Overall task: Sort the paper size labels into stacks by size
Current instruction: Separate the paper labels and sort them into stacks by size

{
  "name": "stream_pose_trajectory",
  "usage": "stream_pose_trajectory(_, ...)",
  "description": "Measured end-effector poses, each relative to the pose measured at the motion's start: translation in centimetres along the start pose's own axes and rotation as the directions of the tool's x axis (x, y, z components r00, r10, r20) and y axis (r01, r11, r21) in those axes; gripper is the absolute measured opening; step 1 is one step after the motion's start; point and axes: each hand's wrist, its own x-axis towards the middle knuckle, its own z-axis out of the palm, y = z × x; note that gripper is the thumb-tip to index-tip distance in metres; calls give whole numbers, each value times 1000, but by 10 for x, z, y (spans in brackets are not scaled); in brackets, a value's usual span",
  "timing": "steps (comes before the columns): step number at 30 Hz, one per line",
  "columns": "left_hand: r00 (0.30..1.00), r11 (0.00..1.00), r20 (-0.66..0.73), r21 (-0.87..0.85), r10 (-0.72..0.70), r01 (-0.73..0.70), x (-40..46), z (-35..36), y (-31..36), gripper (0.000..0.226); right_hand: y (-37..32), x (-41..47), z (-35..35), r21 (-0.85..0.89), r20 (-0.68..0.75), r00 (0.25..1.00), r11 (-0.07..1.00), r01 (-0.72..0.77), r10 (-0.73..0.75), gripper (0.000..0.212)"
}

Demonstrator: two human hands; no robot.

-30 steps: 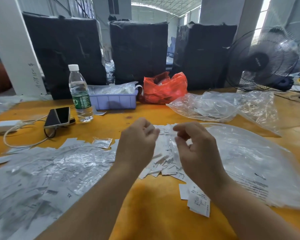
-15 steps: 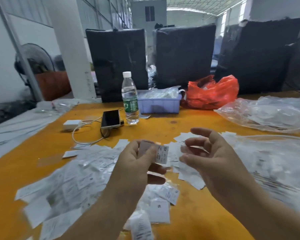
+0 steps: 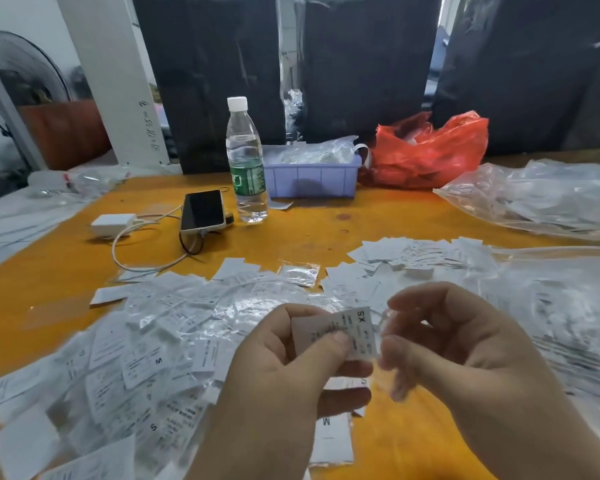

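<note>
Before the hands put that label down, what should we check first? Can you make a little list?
1. Label held firmly: ok. The left hand pinches the label under its thumb.
2. Size readable: ok. The letters XS show at the label's top corner.
3. Right hand free to help: ok. Its fingers are loosely curled beside the label, holding nothing I can see.
4. XS stack located: cannot tell. The loose labels on the table lie mixed, with M and S showing.
5. Only one label held: cannot tell. Another could hide behind it.
</note>
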Motion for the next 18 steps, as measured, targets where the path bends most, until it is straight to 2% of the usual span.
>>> stream_pose_trajectory(2, 998, 997, -14, -45, -59, 58, 1, 1, 1, 2, -1, -1, 2, 4, -9, 1000, 1000, -12, 12, 29)
stream_pose_trajectory(4, 993, 991, -24, -70, -116, 114, 1, 1, 2, 15, -2, -2, 4, -4, -8, 999, 999, -41, 41, 30)
stream_pose_trajectory(6, 989, 987, -32, -75, -146, 143, 1, 2, -2, 17, 1, -2, 4, -25, 11, 998, 998, -64, 64, 29)
stream_pose_trajectory(12, 996, 995, -6, -43, -86, 86, 0, 3, -11, 35, 1, -5, 2, -62, 72, 997, 998, -21, 26, 27)
stream_pose_trajectory(18, 999, 999, 29, 45, -17, 16, -5, 8, -7, 24, -3, -9, 3, -67, 105, 994, 998, 9, -2, 22)
